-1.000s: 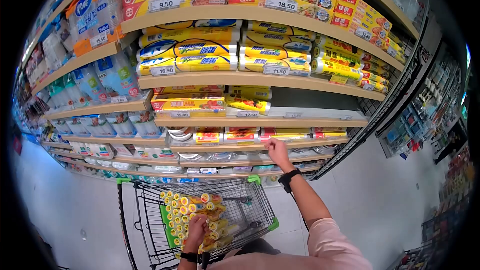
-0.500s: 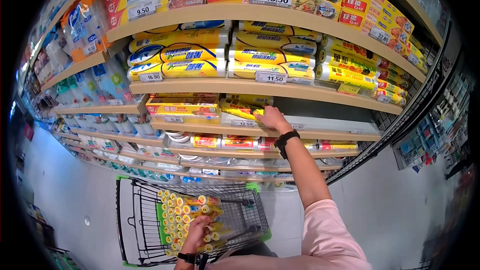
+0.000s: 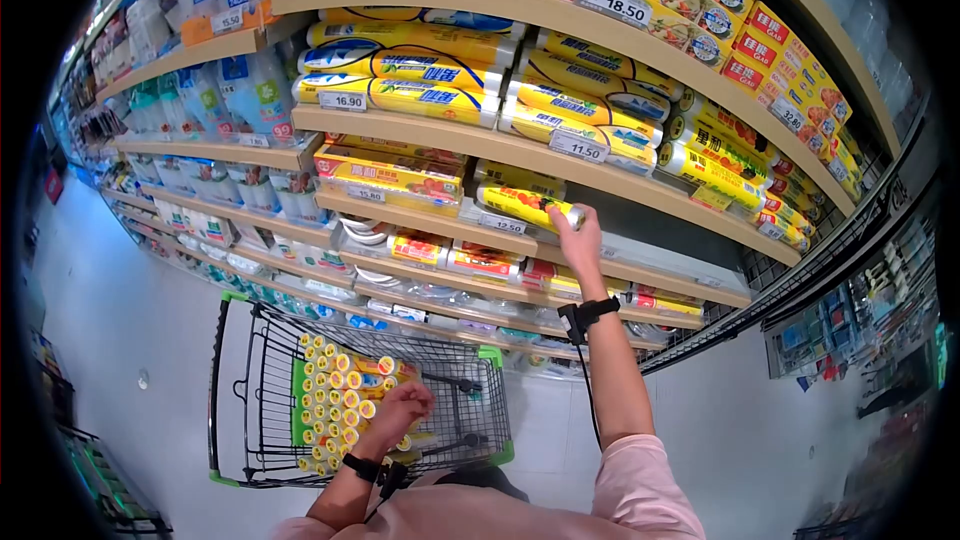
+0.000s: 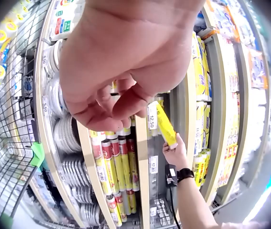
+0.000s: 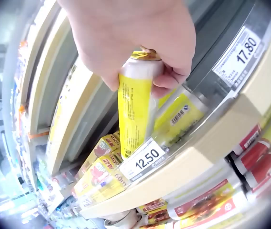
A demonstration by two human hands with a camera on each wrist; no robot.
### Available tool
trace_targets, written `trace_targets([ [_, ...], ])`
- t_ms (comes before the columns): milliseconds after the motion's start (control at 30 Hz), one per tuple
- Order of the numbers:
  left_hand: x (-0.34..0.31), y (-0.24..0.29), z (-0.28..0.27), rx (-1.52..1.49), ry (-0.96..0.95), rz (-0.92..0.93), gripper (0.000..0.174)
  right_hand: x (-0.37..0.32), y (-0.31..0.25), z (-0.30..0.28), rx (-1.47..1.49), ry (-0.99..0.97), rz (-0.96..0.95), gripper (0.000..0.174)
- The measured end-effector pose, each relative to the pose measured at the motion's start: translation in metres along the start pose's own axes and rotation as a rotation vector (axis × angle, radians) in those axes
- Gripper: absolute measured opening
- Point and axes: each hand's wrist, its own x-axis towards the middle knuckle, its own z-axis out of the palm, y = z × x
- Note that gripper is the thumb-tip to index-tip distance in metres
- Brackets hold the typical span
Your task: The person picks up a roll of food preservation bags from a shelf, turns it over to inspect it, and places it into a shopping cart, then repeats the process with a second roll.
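My right hand (image 3: 577, 240) grips the near end of a yellow roll of cling wrap (image 3: 518, 204) at the shelf with the 12.50 tag. In the right wrist view, thumb and fingers wrap round the white end of this roll (image 5: 136, 107), which slants up over the price tag (image 5: 147, 157). Another yellow roll (image 5: 179, 114) lies behind it on the same shelf. Over the shopping cart (image 3: 490, 352), my left hand (image 3: 402, 408) hangs with loosely bent fingers and nothing in them. Many upright yellow rolls (image 3: 322, 400) stand in the cart below it.
Yellow boxes (image 3: 390, 178) sit left of the gripped roll. Stacked larger rolls (image 3: 430, 70) fill the shelf above, behind a wooden shelf edge (image 3: 420, 123). Lower down lie red-and-yellow rolls (image 3: 483, 260). A black wire rack side (image 3: 790, 285) bounds the shelves on the right.
My right hand has gone from the lower shelf up to the 12.50 shelf, taken hold of the roll's end and lifted it slightly outward. The left hand stays over the cart.
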Motion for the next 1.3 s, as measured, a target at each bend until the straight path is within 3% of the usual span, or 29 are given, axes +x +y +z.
trace_targets([
  [100, -0.007, 0.010, -0.003, 0.069, -0.054, 0.025, 0.015, -0.048, -0.011, -0.017, 0.073, 0.099, 0.051, 0.054],
  [200, -0.012, 0.033, -0.003, 0.064, -0.082, 0.047, 0.028, -0.099, -0.013, -0.025, 0.464, 0.042, 0.172, 0.047],
  [300, -0.019, 0.064, 0.004, 0.001, -0.110, 0.102, 0.037, -0.150, -0.025, -0.036, 0.591, -0.179, 0.278, 0.038],
  [367, -0.023, 0.081, 0.006, -0.112, -0.107, 0.160, 0.047, -0.185, -0.046, -0.028, 0.683, -0.156, 0.255, 0.034],
  [467, -0.031, 0.108, 0.008, -0.230, -0.166, 0.247, 0.057, -0.224, -0.063, -0.025, 0.643, -0.338, 0.254, 0.029],
  [633, -0.052, 0.132, 0.002, -0.196, -0.154, 0.274, 0.063, -0.267, -0.071, -0.006, 0.666, -0.400, 0.222, 0.029],
  [800, -0.068, 0.133, -0.009, -0.087, -0.121, 0.295, 0.043, -0.293, -0.078, 0.010, 0.800, -0.374, 0.184, 0.038],
  [967, -0.081, 0.137, -0.019, -0.105, -0.157, 0.391, 0.038, -0.304, -0.101, 0.016, 0.984, -0.381, 0.270, 0.045],
  [1067, -0.088, 0.138, -0.023, -0.118, -0.160, 0.440, 0.038, -0.306, -0.098, 0.013, 1.012, -0.483, 0.247, 0.046],
  [1300, -0.098, 0.136, -0.033, -0.252, -0.168, 0.398, 0.035, -0.312, -0.116, 0.014, 0.911, -0.446, 0.208, 0.046],
])
